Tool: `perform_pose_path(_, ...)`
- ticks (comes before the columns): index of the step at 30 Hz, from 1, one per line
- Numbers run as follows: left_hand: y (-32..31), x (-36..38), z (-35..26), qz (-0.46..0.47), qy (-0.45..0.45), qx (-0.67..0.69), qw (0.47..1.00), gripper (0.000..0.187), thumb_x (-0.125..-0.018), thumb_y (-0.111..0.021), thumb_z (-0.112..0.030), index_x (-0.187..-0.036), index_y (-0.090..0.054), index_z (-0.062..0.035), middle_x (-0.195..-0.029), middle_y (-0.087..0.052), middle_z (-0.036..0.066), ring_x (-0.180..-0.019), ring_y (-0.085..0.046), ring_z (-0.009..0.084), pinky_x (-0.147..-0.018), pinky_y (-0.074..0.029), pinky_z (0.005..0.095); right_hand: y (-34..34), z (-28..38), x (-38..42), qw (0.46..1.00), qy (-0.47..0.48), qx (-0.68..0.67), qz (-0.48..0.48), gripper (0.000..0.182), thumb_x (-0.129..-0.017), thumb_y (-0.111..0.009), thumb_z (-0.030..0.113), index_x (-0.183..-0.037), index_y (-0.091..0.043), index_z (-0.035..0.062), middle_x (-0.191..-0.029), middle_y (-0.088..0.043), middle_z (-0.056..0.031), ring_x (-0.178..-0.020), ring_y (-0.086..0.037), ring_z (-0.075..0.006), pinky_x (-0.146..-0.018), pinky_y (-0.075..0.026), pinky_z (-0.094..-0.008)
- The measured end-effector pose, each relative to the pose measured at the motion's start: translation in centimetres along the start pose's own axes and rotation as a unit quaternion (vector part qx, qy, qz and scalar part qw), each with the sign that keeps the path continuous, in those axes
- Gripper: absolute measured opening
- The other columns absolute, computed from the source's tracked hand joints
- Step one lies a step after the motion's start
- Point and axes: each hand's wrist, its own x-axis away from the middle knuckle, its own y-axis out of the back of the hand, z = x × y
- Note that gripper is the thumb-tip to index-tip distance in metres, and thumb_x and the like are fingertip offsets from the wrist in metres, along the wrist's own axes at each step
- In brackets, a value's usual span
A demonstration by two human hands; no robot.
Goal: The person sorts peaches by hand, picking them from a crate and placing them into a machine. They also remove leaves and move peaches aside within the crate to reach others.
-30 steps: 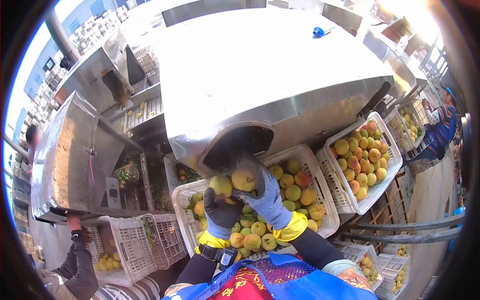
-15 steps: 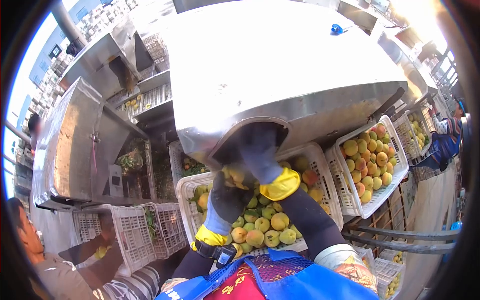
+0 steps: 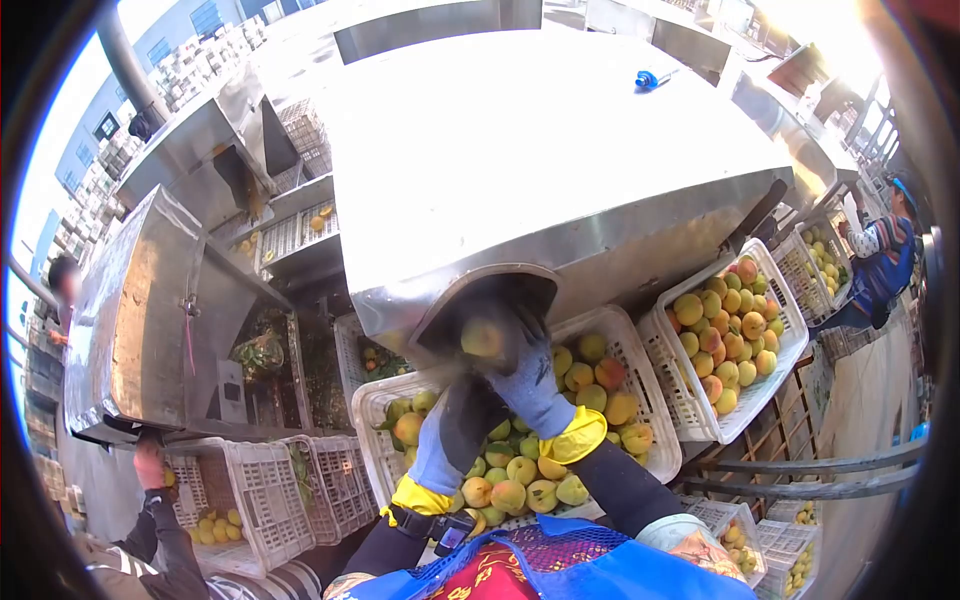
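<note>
Both hands wear blue gloves with black palms and yellow cuffs. A blurred yellow peach shows at the dark opening in the metal machine's front. Beside it, my right hand has its dark fingers curled against the fruit. My left hand is lower and to the left, over the crate; motion blurs its fingers, and whether they hold anything is hidden. Under both hands, a white plastic crate contains many green, yellow and reddish peaches, with a few leaves among them.
At right stands another white crate full of peaches, near metal rails. A blue object lies on the machine's bright top. A co-worker's hand is beside a crate at left; another person works at far right.
My right hand has drawn back out of the opening, and a peach now shows by its fingers. Peaches seen earlier at my left hand no longer show. The left co-worker has leaned lower.
</note>
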Motion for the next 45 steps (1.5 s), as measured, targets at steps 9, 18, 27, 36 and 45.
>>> perform_pose_path(9,5.0,1.7,-3.5,0.05,0.346,0.264,0.899,0.044,-0.099,-0.064,-0.019,-0.137,-0.057,0.0014,-0.124,-0.068,0.011,-0.113,-0.063,0.016,-0.097,-0.05,0.03,-5.4,-5.1,-2.3,0.989,0.084,0.122,-0.009,0.051,-0.088,-0.075,0.037,-0.125,-0.059,0.0058,-0.109,-0.065,-0.0177,-0.095,-0.065,-0.0383,-0.082,-0.053,-0.0496)
perform_pose_path(18,11.9,12.3,-10.6,0.243,0.406,0.175,0.864,0.045,-0.096,-0.063,-0.01,-0.139,-0.057,0.0,-0.137,-0.062,0.012,-0.132,-0.054,0.0203,-0.113,-0.041,0.0359,14.2,2.9,6.9,0.68,-0.266,-0.432,0.53,0.048,-0.097,-0.064,0.014,-0.142,-0.055,0.0005,-0.137,-0.062,-0.0153,-0.127,-0.056,-0.0208,-0.108,-0.043,-0.035)
perform_pose_path(27,5.3,18.2,-4.9,0.366,0.169,-0.029,0.915,0.048,-0.094,-0.059,-0.014,-0.142,-0.056,-0.0107,-0.136,-0.062,0.015,-0.126,-0.058,0.0339,-0.11,-0.045,0.0436,17.2,5.0,13.0,0.601,-0.37,-0.372,0.603,0.048,-0.098,-0.063,0.015,-0.144,-0.055,0.0032,-0.141,-0.062,-0.012,-0.128,-0.056,-0.0179,-0.11,-0.042,-0.034)
perform_pose_path(36,2.1,19.8,-4.5,0.44,-0.019,-0.14,0.887,0.06,-0.088,-0.06,-0.016,-0.147,-0.047,-0.0128,-0.14,-0.058,0.012,-0.139,-0.046,0.0384,-0.105,-0.043,0.0592,17.5,7.6,23.1,0.702,-0.303,-0.267,0.587,0.064,-0.093,-0.069,0.029,-0.149,-0.047,0.0052,-0.142,-0.059,-0.0177,-0.128,-0.058,-0.0273,-0.109,-0.044,-0.0399)
perform_pose_path(45,-2.8,19.5,-6.3,0.591,-0.038,-0.288,0.752,0.034,-0.086,-0.068,-0.035,-0.116,-0.067,-0.019,-0.093,-0.066,0.004,-0.1,-0.06,0.0266,-0.088,-0.039,0.0496,19.7,8.2,25.0,0.617,-0.46,-0.251,0.588,0.065,-0.084,-0.078,0.031,-0.141,-0.058,0.0063,-0.111,-0.074,-0.0145,-0.101,-0.071,-0.0233,-0.093,-0.053,-0.0383)
